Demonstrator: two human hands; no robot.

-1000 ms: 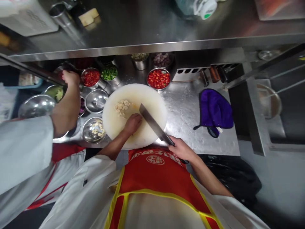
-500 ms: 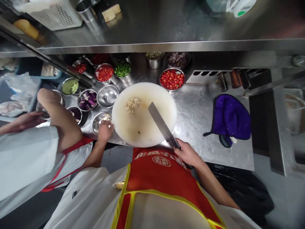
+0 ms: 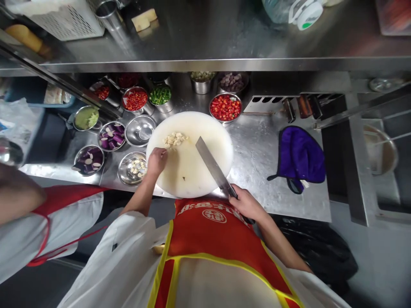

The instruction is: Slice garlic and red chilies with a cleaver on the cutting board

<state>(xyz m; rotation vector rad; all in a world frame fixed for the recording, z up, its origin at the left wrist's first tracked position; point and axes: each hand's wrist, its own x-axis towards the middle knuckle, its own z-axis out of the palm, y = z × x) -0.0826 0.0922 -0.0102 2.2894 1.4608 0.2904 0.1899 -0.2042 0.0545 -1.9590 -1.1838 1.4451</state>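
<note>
My right hand is wrapped round the dark handle of a kitchen knife. The blade slants up and left over the round white cutting board, its tip near the board's middle. At the board's left edge is my left hand, fingers curled together; whatever they may hold is too small to make out. Just above that hand, pale peeled garlic cloves lie in a small heap on the board. A steel bowl by my left wrist contains more pale pieces. One small dark speck lies low on the board.
Behind the board stand bowls of cut red chillies and chopped greens. To the left are purple eggplant pieces and a bare steel bowl. A purple cloth lies right, below a knife rack. A co-worker's arm is far left.
My left hand has moved from the steel bowl up and right to the board's edge. The knife stays in my right hand. The co-worker has shifted left, and the view has turned slightly.
</note>
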